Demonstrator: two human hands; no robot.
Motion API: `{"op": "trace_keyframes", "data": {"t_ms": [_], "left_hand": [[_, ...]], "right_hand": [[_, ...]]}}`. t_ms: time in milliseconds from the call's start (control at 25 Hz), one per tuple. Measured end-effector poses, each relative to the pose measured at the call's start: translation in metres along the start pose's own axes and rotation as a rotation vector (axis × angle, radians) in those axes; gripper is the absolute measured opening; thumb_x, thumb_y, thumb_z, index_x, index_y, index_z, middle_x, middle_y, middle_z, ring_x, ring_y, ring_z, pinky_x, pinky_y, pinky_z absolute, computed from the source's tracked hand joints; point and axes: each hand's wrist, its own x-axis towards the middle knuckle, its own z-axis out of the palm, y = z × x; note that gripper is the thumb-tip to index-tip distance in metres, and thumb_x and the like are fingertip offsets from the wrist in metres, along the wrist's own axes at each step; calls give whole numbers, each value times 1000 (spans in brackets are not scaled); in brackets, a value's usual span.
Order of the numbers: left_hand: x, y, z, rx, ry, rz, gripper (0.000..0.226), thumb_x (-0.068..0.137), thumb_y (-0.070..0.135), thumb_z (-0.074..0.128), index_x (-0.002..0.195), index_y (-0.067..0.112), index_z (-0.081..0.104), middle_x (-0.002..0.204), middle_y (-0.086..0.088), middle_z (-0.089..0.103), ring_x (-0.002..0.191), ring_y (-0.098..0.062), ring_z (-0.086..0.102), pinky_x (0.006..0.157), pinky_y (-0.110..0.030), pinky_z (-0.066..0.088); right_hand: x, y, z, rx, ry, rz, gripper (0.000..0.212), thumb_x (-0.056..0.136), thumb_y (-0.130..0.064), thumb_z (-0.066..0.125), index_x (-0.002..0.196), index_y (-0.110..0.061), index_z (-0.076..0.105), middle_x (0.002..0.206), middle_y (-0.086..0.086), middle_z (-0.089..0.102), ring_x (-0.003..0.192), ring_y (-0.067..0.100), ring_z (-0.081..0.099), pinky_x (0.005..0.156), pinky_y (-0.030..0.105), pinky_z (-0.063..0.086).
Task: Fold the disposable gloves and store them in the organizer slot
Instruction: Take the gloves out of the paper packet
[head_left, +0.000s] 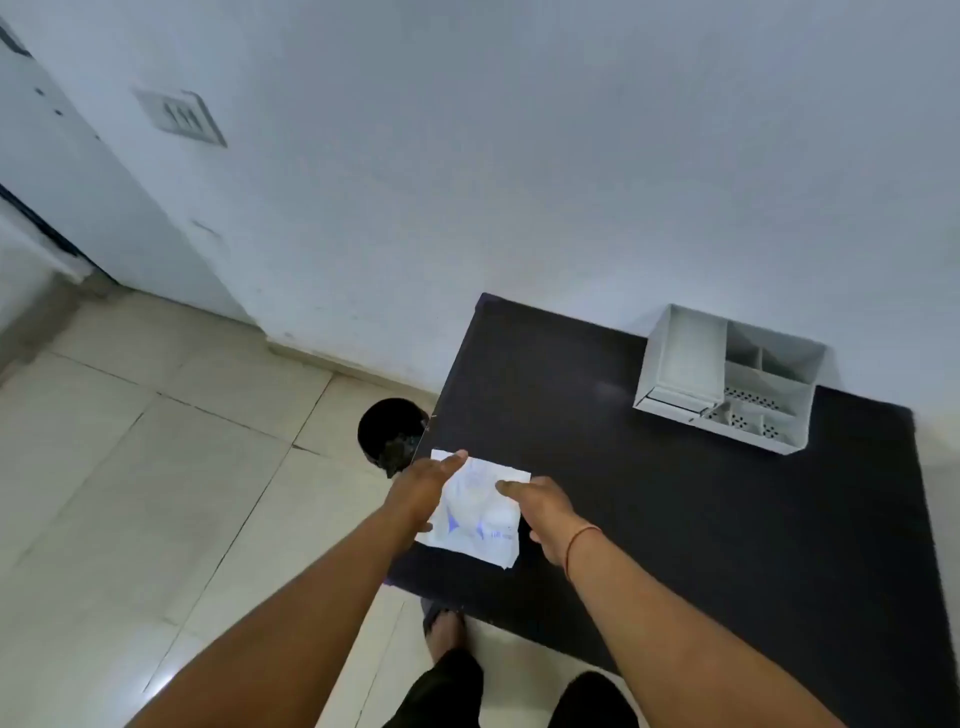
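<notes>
Gloves (475, 512), folded into a flat white packet with faint blue print, lie on the near left corner of the black table (675, 493), and everything else is placed from that table. Off its left edge, on the tiled floor (156, 467), stands a round black bin (389, 431), just beside the corner. The person's left hand (421, 491) reaches forward on a nearly straight arm and lies palm down on the packet's left edge, fingers stretched out together and flat, not curled around anything. The right hand (545, 512) comes in from the right on a bent arm, with a red thread (579, 543) around the wrist; it rests palm down on the packet's right edge, fingers extended and close together, pressing rather than gripping. Toward the table's far right side, against the pale wall (519, 156), sits a white organizer (727, 379) with several open slots, well apart from the packet and both hands.
</notes>
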Motion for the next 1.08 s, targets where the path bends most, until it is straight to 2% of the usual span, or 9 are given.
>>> {"op": "trace_keyframes", "data": {"t_ms": [80,280,440,520,600,760,880,960,1080], "left_hand": [[20,-7,1,-46,12,-124,67,94,65,68,141,21,54,136,-5,55,125,-35,56,98,-54,51],[44,-16,-5,-51,-19,-216,65,95,64,68,132,12,59,139,-16,64,118,-38,62,97,-52,54],[31,23,-12,-291,-193,-224,89,86,80,64,139,8,64,131,-18,75,117,-39,74,99,-53,62],[14,55,-10,-442,-328,-162,79,91,75,62,133,8,71,129,-22,78,120,-42,74,104,-58,60],[-3,87,-4,-505,-417,-68,53,98,46,70,136,10,71,127,-21,80,117,-42,75,95,-57,64],[-21,124,10,-465,-505,115,60,90,-10,68,146,8,61,135,-24,75,122,-46,72,92,-59,63],[-32,139,13,-428,-596,219,63,88,-14,68,146,9,62,139,-25,72,126,-49,69,100,-66,59],[-40,145,16,-396,-640,283,63,88,-14,69,146,10,62,141,-24,71,128,-49,68,105,-71,55],[-55,150,18,-363,-633,349,61,89,-15,68,144,12,64,137,-22,73,125,-47,71,103,-70,56]], "right_hand": [[26,5,11,17,105,91,48,87,-30,82,127,-11,66,117,8,75,88,22,72,66,36,58],[51,5,27,1,36,74,26,84,-11,85,108,-16,76,112,11,81,94,29,78,89,52,66],[14,-35,10,-469,171,-481,22,92,-20,75,112,-14,79,105,5,75,95,24,73,82,38,62],[-20,-52,-6,-798,290,-837,25,92,-24,70,113,-16,79,105,3,70,96,21,67,79,34,58],[-52,-60,-19,-1030,360,-1009,32,91,-28,70,122,-21,77,120,1,70,112,20,63,94,37,57],[-99,-76,-45,-942,311,-909,53,89,-46,62,140,-29,65,148,-9,57,140,13,47,120,36,34],[-128,-97,-63,-436,348,-851,36,93,-35,71,128,-27,71,133,-11,65,125,6,58,105,25,47],[-137,-109,-73,-443,471,-838,31,93,-33,75,122,-27,70,118,-10,69,110,9,65,95,27,53],[-147,-119,-84,-572,420,-640,35,86,-46,80,116,-31,68,100,-10,72,98,11,68,85,30,56]]}}
